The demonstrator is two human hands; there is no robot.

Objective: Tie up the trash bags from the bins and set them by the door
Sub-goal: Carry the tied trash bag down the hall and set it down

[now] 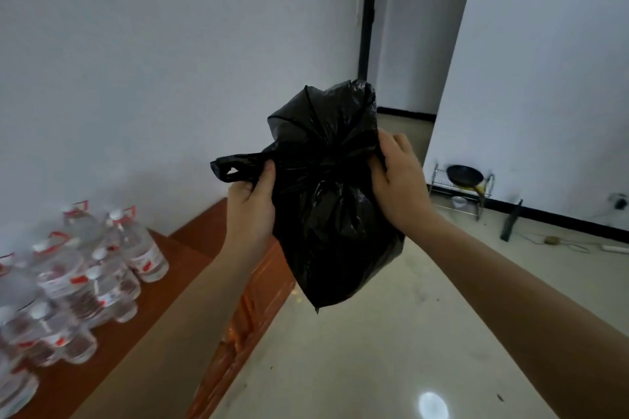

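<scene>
White walls close in a bare room with a pale glossy floor (391, 350). A reddish wooden table (153, 299) along the left wall carries a cluster of clear water bottles (85, 275). A dark door opening (369, 17) shows down the passage at the far end, and a wire rack (476, 201) with a frying pan (464, 175) stands on the floor to the right.

The black trash bag (326, 221) hangs in the air between the hands, off the table's edge and above the floor, with its long axis vertical and its pointed bottom down. The left hand (250, 211) pinches a handle loop (235, 168) that sticks out sideways to the left. The right hand (398, 180) has its fingers curled into the plastic on the opposite side of the neck. The two grips sit level, across the cinched neck, with loose plastic puffed up above it. The tying pull looks to run straight outward, left and right, at right angles to the hanging bag. Whether the knot is already tight cannot be told. Both hands are equally close to the neck.
</scene>
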